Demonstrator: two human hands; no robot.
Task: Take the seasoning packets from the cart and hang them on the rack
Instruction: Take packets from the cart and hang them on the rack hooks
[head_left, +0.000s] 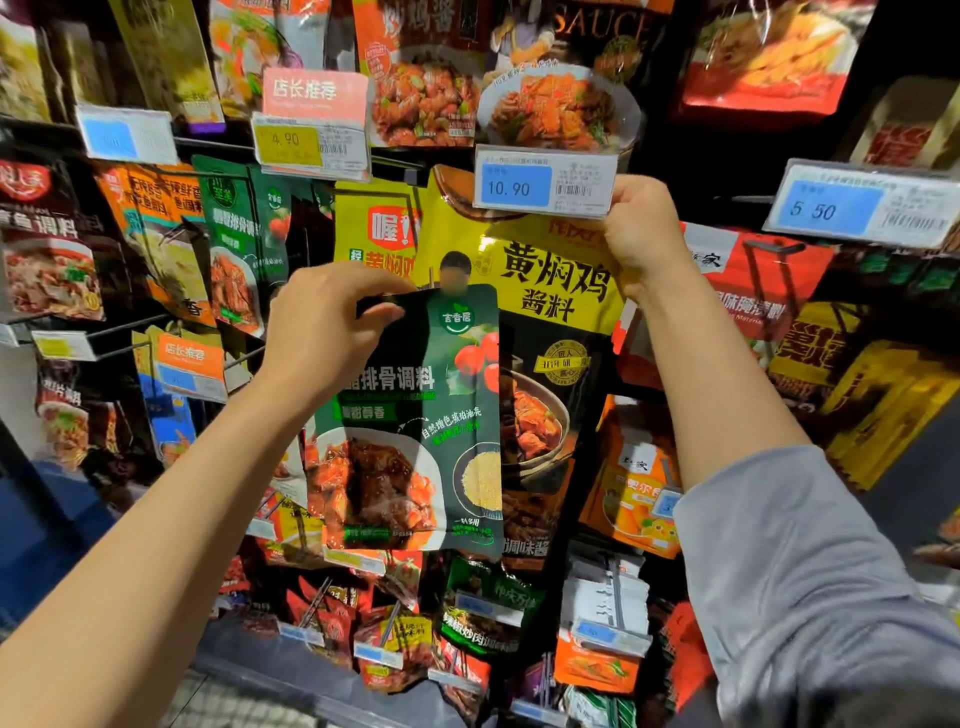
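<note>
Seasoning packets: two in play. Left hand (332, 317) pinches the top edge of a dark green packet (415, 426), thumb in front, fingers curled behind; it hangs free in front of the rack, covering the left side of the yellow packet (561, 312) behind it. Right hand (636, 228) is closed on the yellow packet's top right corner, just under the 10.90 price tag (545, 182) (tag overlaps the packet's top edge, so the hang hole is hidden). Green one reads 排骨调料, yellow reads 黄焖鸡酱料. Rack (218, 145) is crowded: hooks packed with hanging sauce packets on all sides. Other tags: 4.90 tag (311, 145) upper left with a pink 店长推荐 sign (311, 93) above it, 5.50 tag (857, 208) to the right.
</note>
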